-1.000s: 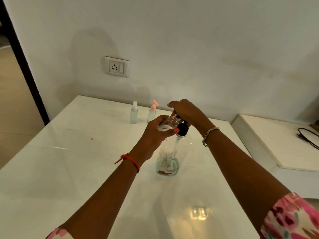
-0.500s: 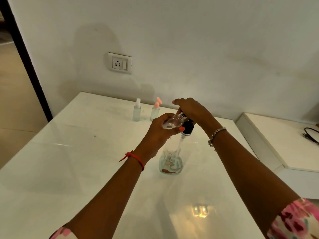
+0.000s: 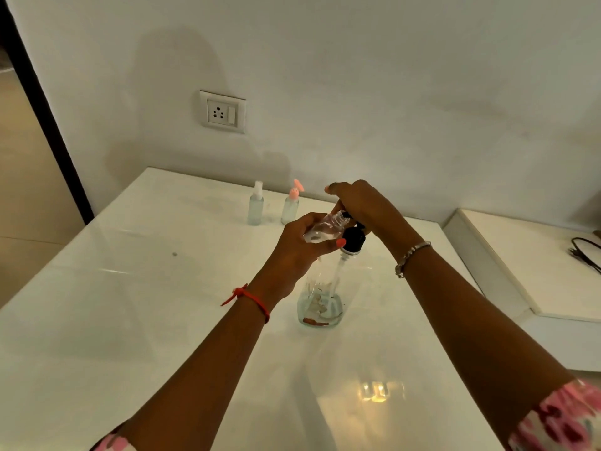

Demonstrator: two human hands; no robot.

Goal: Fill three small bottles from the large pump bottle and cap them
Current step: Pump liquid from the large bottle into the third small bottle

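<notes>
**Q:** Where is the small bottle (image 3: 325,226), and what holds it?

**A:** Centre of view, raised above the table (image 3: 130,320) and tilted, its threaded neck pointing toward 1 o'clock. It is a clear, smooth cylinder partly filled with clear liquid. The left hand (image 3: 292,252) grips it, fingers and thumb curled round the body.

**Q:** And the large pump bottle (image 3: 320,301)?

**A:** At 6 o'clock of the small bottle, upright on the glossy white tabletop. It is transparent, with a broad base, sloping shoulders and a dip tube inside. Shallow liquid with brownish flecks lies at the bottom. The right hand (image 3: 361,203) covers its black, rounded pump head (image 3: 353,239), fingers curled down over it. Whether spout and neck touch cannot be told.

**Q:** What surrounds it?

**A:** At 11 o'clock of the pump bottle, near the wall, two frosted bottles stand upright side by side. One is the white-topped bottle (image 3: 255,203), the other the pink-topped bottle (image 3: 291,203). Farther along 11 o'clock is a square white wall socket (image 3: 222,112). At 3 o'clock a black cable (image 3: 585,255) lies on a pale ledge (image 3: 520,271).
</notes>
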